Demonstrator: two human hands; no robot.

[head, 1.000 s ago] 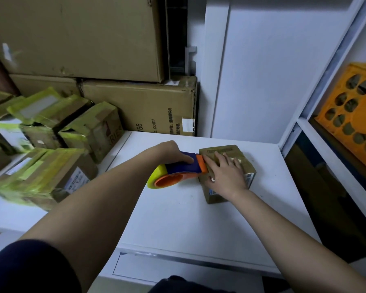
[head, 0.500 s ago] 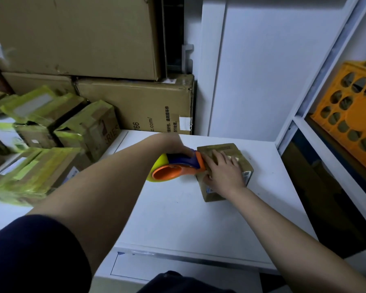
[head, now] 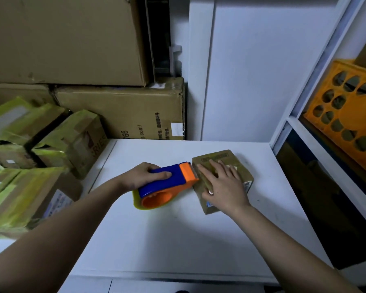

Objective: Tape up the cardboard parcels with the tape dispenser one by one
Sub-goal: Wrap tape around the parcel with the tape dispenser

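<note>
Since the last look, the tape dispenser (head: 167,187) has tipped flatter, its orange head now butting the left edge of the small cardboard parcel (head: 222,178) mid-table, from what I can see on the head cam. Left hand (head: 145,176) is wrapped round the blue handle, while the right hand (head: 222,187) lies flat with fingers spread on top of the parcel. Taped parcels (head: 40,157) pile up at left, looking a bit blurry.

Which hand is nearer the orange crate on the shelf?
Right. The right hand lies flat on the parcel, toward the orange crate; the left hand grips the tape dispenser farther away.
</note>
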